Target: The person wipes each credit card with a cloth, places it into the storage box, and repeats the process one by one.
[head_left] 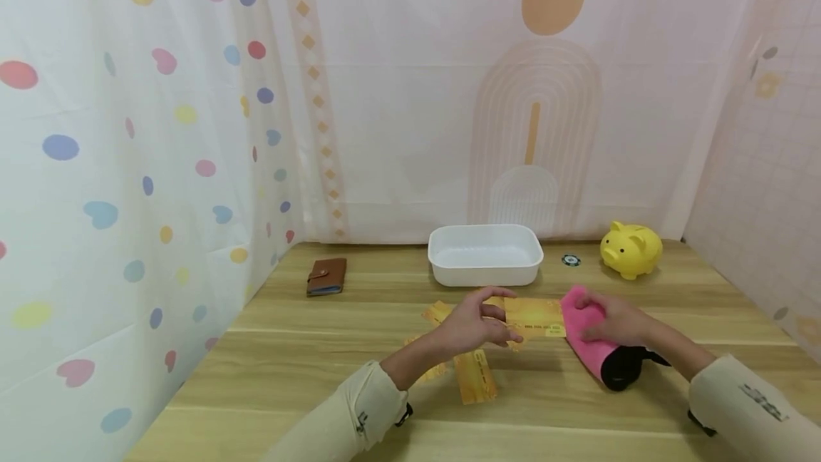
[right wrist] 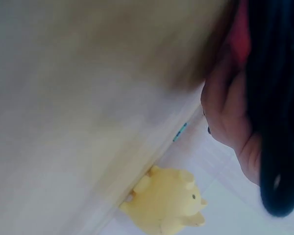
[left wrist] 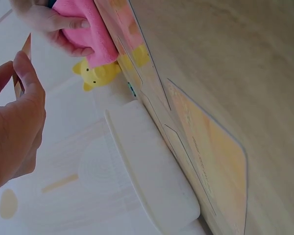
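My left hand (head_left: pixel 474 321) pinches a golden card (head_left: pixel 535 314) by its edges between thumb and finger; the left wrist view shows this card nearly edge-on. To its right, my right hand (head_left: pixel 616 319) grips a pink cloth (head_left: pixel 585 337) with a black part (head_left: pixel 621 368) hanging at its lower end. The cloth meets the card's right end in the head view; whether they touch I cannot tell. Beneath the left hand, several more golden cards (head_left: pixel 475 380) lie loosely spread on the wooden table. A black loop (right wrist: pixel 279 186) hangs close to the right wrist camera.
A white plastic tub (head_left: pixel 485 275) stands at the back middle. On the far left lies a brown wallet (head_left: pixel 327 275) with a snap strap. A yellow piggy bank (head_left: pixel 631 252) and a round poker chip (head_left: pixel 571 260) are at the back right. Patterned curtains (head_left: pixel 398 91) enclose the table.
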`<state>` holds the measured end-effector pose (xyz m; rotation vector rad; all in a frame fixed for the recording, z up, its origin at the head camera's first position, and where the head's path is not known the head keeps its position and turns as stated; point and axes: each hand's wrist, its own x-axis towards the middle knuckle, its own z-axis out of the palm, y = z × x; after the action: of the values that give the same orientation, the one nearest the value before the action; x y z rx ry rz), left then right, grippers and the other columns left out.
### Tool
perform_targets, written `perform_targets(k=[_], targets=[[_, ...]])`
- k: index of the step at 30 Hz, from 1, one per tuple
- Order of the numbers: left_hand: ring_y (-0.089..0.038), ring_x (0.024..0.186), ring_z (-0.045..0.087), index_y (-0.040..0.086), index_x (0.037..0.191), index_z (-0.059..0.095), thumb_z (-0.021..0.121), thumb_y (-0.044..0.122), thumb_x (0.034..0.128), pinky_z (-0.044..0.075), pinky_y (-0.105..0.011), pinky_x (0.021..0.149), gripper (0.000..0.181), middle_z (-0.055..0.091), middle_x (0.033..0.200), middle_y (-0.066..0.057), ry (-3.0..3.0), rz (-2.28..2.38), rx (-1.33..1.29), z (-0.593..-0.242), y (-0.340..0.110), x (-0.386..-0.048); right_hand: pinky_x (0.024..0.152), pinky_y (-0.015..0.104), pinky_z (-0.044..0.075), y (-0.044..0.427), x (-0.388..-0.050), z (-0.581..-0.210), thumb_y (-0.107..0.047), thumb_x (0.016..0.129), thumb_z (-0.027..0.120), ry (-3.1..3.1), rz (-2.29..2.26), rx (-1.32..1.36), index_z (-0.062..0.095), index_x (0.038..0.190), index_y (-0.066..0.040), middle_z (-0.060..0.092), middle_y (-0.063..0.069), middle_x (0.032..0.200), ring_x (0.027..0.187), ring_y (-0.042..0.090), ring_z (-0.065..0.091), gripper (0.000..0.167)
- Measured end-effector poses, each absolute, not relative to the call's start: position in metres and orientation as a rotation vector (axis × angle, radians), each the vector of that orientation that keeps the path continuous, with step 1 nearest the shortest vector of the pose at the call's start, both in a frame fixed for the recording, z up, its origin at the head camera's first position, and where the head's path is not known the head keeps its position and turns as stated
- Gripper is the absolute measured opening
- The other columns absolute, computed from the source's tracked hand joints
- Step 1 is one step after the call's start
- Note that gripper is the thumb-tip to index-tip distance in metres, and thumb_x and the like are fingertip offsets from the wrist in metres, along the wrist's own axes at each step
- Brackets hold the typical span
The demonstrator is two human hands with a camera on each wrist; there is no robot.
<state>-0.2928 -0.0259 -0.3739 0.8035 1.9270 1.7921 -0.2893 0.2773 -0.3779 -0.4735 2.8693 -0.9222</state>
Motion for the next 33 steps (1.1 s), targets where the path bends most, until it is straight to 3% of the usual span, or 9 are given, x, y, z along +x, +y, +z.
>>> perform_targets(k=[4,13,24,30,33], targets=[[-0.026,0.087,0.073,0.012,0.135,0.052,0.068,-0.006,0.0875,0.06,-0.036,0.075,0.053,0.066,0.085,-0.011,1.932,1.796,0.819,-0.373,-0.025,-0.293,0.088,0.056,0.045,0.276,-0.287,-0.379,-0.03,0.086,0.077,2.889,-0.893,-0.485,0.056,0.128,-0.002,0.056,0.029,0.124,0.103,0.035,0.053,0.054],[-0.026,0.087,0.074,0.012,0.134,0.053,0.067,-0.005,0.0878,0.059,-0.038,0.076,0.051,0.065,0.08,-0.01,1.933,1.825,0.773,-0.373,-0.026,-0.291,0.092,0.06,0.042,0.277,-0.285,-0.379,-0.027,0.086,0.076,2.892,-0.921,-0.472,0.06,0.126,-0.003,0.053,0.031,0.13,0.108,0.038,0.051,0.05],[-0.019,0.08,0.073,0.013,0.132,0.054,0.068,-0.005,0.0879,0.056,-0.028,0.063,0.05,0.065,0.079,-0.005,1.98,1.84,0.813,-0.375,-0.027,-0.291,0.084,0.048,0.045,0.272,-0.278,-0.368,-0.026,0.085,0.078,2.906,-1.01,-0.524,0.061,0.126,-0.005,0.052,0.03,0.132,0.104,0.034,0.052,0.049],[-0.019,0.078,0.072,0.01,0.131,0.054,0.067,-0.007,0.088,0.055,-0.028,0.062,0.048,0.065,0.08,-0.006,1.973,1.868,0.817,-0.374,-0.029,-0.291,0.086,0.051,0.046,0.27,-0.268,-0.362,-0.026,0.083,0.08,3.018,-1.067,-0.581,0.064,0.123,-0.006,0.056,0.027,0.13,0.112,0.04,0.053,0.047],[-0.02,0.078,0.072,0.009,0.13,0.053,0.067,-0.008,0.0877,0.056,-0.029,0.063,0.048,0.065,0.08,-0.007,1.974,1.884,0.813,-0.373,-0.03,-0.291,0.082,0.045,0.048,0.27,-0.262,-0.357,-0.024,0.085,0.08,3.036,-1.133,-0.569,0.062,0.125,-0.005,0.055,0.029,0.131,0.105,0.036,0.057,0.048]])
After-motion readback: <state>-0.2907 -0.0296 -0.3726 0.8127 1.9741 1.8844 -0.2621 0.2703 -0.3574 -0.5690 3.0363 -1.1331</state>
